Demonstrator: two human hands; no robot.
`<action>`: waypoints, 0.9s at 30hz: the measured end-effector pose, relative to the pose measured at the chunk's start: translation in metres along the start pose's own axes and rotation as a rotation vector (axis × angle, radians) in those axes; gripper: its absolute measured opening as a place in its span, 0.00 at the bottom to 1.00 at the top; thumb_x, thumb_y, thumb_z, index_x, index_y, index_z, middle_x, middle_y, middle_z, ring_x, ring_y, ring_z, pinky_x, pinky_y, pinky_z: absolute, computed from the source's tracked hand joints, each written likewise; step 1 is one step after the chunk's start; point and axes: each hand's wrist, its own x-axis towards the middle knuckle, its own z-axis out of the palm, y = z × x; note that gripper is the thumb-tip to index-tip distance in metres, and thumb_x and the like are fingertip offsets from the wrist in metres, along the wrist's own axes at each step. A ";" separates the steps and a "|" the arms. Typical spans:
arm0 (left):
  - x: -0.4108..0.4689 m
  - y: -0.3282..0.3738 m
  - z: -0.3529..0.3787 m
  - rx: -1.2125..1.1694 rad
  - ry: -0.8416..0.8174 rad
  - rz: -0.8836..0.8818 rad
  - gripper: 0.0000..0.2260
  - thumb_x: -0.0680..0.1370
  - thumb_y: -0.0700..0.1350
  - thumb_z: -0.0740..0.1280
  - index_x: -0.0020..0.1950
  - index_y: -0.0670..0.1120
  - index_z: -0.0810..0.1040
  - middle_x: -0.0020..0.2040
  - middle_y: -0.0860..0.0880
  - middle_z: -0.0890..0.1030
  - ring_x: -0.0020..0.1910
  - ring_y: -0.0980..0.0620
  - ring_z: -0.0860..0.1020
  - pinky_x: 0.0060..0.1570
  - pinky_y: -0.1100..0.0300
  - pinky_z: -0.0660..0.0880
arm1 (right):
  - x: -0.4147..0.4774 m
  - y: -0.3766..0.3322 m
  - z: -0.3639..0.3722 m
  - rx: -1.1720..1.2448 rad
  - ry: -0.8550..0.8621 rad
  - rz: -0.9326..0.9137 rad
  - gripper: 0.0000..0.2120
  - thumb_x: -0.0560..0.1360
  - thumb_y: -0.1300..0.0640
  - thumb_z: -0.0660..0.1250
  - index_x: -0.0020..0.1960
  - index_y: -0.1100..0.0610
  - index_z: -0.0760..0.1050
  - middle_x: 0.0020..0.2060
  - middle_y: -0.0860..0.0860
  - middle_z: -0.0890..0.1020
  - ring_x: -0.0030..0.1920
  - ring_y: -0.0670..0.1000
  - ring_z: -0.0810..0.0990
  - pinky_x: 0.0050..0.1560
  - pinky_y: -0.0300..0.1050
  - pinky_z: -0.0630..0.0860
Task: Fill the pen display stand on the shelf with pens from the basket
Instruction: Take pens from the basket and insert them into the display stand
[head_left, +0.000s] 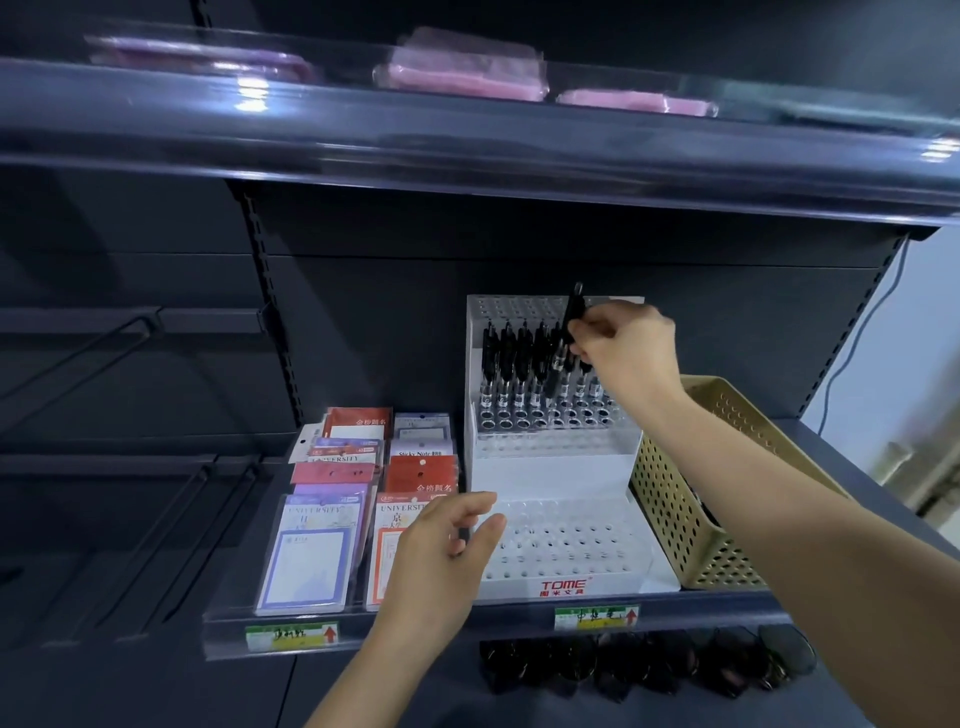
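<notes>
A white tiered pen display stand (550, 470) marked TOME stands on the shelf, its tiers full of small holes. Several black pens (511, 364) stand upright in the upper tier's back row. My right hand (626, 345) pinches one black pen (570, 325) and holds it tilted above that row, its tip near the holes. My left hand (441, 545) hovers at the stand's lower left corner, fingers relaxed and holding nothing. The gold perforated basket (691, 530) sits just right of the stand, partly hidden by my right forearm; what lies inside it is hidden.
Packs of sticky notes (358, 493) fill the shelf left of the stand. A clear lip with price labels (597, 617) edges the shelf front. An upper shelf (467, 150) with pink packets overhangs. Dark items hang below the shelf, and wire hooks stick out at the left.
</notes>
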 end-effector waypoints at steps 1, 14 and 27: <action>0.000 -0.001 -0.002 -0.001 0.008 -0.004 0.08 0.76 0.47 0.67 0.53 0.55 0.78 0.51 0.60 0.78 0.51 0.63 0.75 0.47 0.67 0.74 | 0.000 0.000 0.003 -0.002 -0.004 -0.002 0.08 0.76 0.58 0.66 0.47 0.61 0.81 0.38 0.56 0.84 0.41 0.56 0.83 0.44 0.49 0.80; 0.001 -0.010 -0.005 0.016 0.006 -0.008 0.06 0.76 0.47 0.67 0.52 0.56 0.78 0.51 0.59 0.79 0.50 0.69 0.73 0.46 0.70 0.72 | 0.008 0.007 0.009 -0.027 0.001 0.021 0.10 0.77 0.56 0.64 0.48 0.61 0.80 0.39 0.58 0.83 0.40 0.59 0.83 0.43 0.54 0.80; 0.001 -0.009 -0.004 0.027 -0.007 -0.016 0.06 0.76 0.47 0.67 0.51 0.57 0.78 0.51 0.58 0.79 0.49 0.69 0.74 0.46 0.68 0.74 | 0.002 0.039 0.024 -0.137 -0.160 0.074 0.10 0.77 0.56 0.65 0.44 0.61 0.81 0.35 0.57 0.83 0.38 0.57 0.82 0.41 0.46 0.79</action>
